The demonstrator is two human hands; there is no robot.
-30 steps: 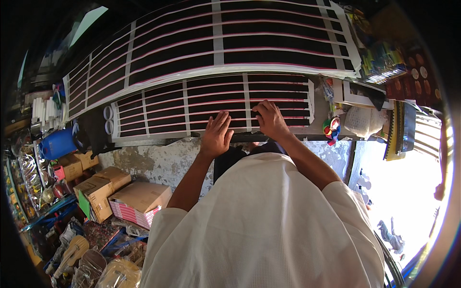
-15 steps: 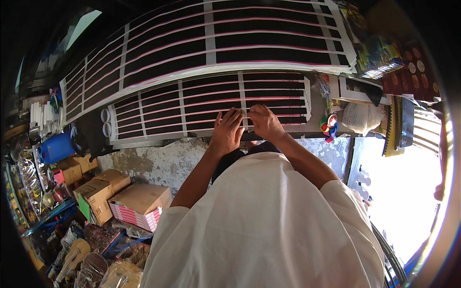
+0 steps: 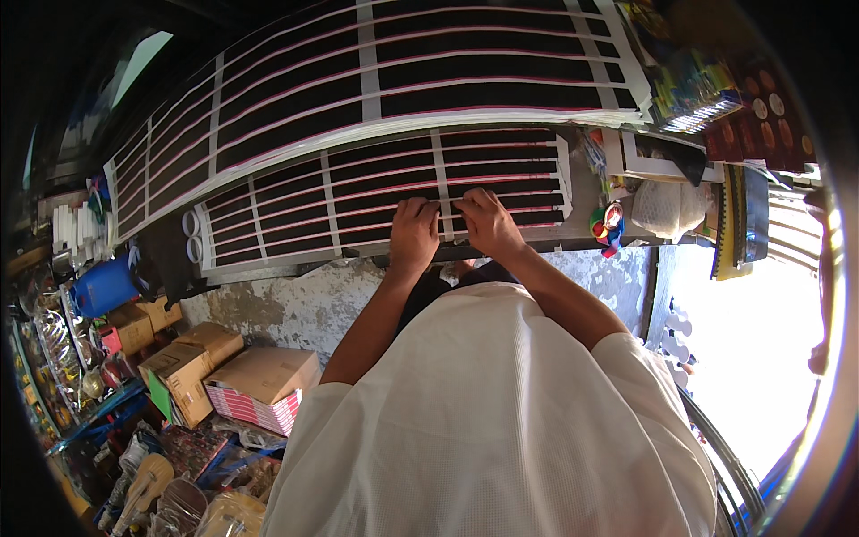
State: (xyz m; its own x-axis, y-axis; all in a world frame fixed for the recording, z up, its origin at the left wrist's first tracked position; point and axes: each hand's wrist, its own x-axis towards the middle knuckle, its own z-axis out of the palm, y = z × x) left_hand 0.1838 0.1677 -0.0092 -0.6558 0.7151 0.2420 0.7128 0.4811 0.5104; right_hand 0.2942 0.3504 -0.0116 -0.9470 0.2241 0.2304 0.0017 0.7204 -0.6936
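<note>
A long black sheet [image 3: 385, 162] lies in front of me, crossed by pale pink-edged strips and wider grey-white bands that form a grid. My left hand [image 3: 415, 237] rests at its near edge, fingers curled down and pressed together. Close to its right, my right hand [image 3: 489, 225] is bent over the same sheet, thumb and fingers drawn together near a pale cross band [image 3: 439, 170]. Both sets of fingertips are on or just above the strips. Whatever they pinch is too small or hidden to make out.
Behind lies a larger stack of similar gridded sheets [image 3: 286, 103]. Colourful tape rolls [image 3: 611, 224] and a white wrapped bundle [image 3: 671, 208] are at the right. Two white rolls [image 3: 191, 236] sit at the sheet's left end. Cardboard boxes [image 3: 268, 371] and a blue container [image 3: 103, 286] stand lower left.
My left hand has gone from flatter, extended fingers to curled ones. My right hand has shifted slightly and stays bent close by. The view has moved a little.
</note>
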